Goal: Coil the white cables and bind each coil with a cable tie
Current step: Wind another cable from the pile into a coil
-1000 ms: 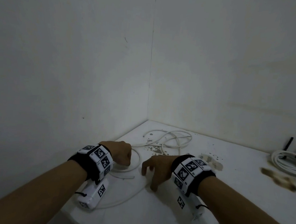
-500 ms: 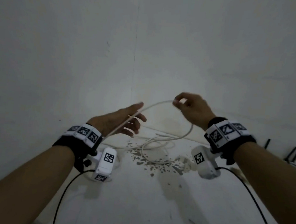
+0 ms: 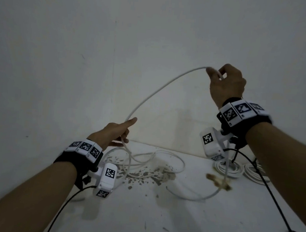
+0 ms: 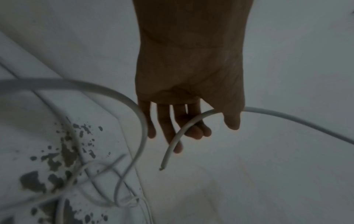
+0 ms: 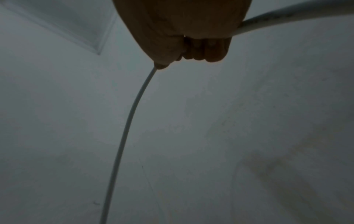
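Note:
A long white cable (image 3: 159, 91) arcs through the air between my two hands. My left hand (image 3: 115, 131) is low, near the wall corner, and holds the cable a little way from its cut end (image 4: 162, 166), thumb over it, fingers nearly straight (image 4: 180, 133). My right hand (image 3: 225, 83) is raised high at the right, its fist curled round the cable (image 5: 130, 121). From that fist the cable drops to the white table (image 3: 177, 217) and joins loose loops (image 3: 156, 161) lying there.
Two wound white coils (image 3: 230, 169) lie at the back right of the table. Dark flaky stains (image 3: 144, 173) and a brown scrap (image 3: 218, 182) mark the surface. Bare walls meet in a corner (image 3: 112, 76) close behind. Black camera leads (image 3: 269, 196) trail from my wrists.
Both hands left the table and lifted the cable. Over the last half second my right hand rose further up and right, lengthening the arc between the hands.

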`<act>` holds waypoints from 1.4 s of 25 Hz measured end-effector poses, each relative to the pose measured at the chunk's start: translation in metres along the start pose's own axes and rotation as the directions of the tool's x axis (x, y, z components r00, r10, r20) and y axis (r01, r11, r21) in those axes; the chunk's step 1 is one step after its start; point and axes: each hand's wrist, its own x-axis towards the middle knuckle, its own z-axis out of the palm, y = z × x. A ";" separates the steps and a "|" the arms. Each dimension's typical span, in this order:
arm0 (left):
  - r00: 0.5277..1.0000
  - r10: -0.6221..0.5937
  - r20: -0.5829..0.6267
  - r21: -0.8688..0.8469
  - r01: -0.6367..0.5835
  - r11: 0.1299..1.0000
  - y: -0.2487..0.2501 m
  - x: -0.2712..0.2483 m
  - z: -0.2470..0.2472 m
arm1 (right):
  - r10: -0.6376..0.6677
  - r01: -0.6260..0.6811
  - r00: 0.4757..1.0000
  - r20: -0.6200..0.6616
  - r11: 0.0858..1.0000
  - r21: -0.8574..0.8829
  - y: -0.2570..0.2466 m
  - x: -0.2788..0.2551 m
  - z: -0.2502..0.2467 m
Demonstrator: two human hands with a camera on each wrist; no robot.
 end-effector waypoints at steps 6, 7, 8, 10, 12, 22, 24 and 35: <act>0.967 -0.131 0.217 -0.090 0.153 0.984 0.030 -0.002 0.030 | 0.147 -0.145 0.981 0.125 0.989 -0.024 0.042 -0.018 -0.007; 0.968 -0.100 0.231 -0.132 0.133 0.982 0.038 -0.002 0.036 | 0.193 -0.183 0.963 0.186 0.980 -0.073 0.051 -0.023 -0.008; 0.972 -0.060 0.228 -0.170 0.101 0.980 0.047 -0.001 0.042 | 0.241 -0.215 0.939 0.247 0.968 -0.128 0.059 -0.028 -0.009; 0.978 0.030 0.204 -0.286 0.031 0.958 0.061 0.000 0.054 | 0.306 -0.238 0.888 0.344 0.944 -0.227 0.074 -0.037 -0.012; 0.984 0.090 0.157 -0.459 -0.008 0.888 0.068 0.002 0.065 | 0.320 -0.209 0.858 0.402 0.932 -0.296 0.087 -0.046 -0.015; 0.955 0.172 0.243 -0.073 -0.158 0.985 0.042 0.011 0.121 | 0.230 0.267 0.446 0.865 0.889 -0.373 0.096 -0.115 -0.028; 0.922 0.156 0.356 0.033 -0.179 0.983 0.036 0.008 0.132 | 0.131 0.310 0.432 0.892 0.907 -0.284 0.083 -0.124 -0.032; 0.661 0.046 0.749 -0.074 0.014 0.997 0.011 -0.021 0.167 | 0.011 0.126 0.756 0.654 0.979 -0.162 0.078 -0.104 -0.062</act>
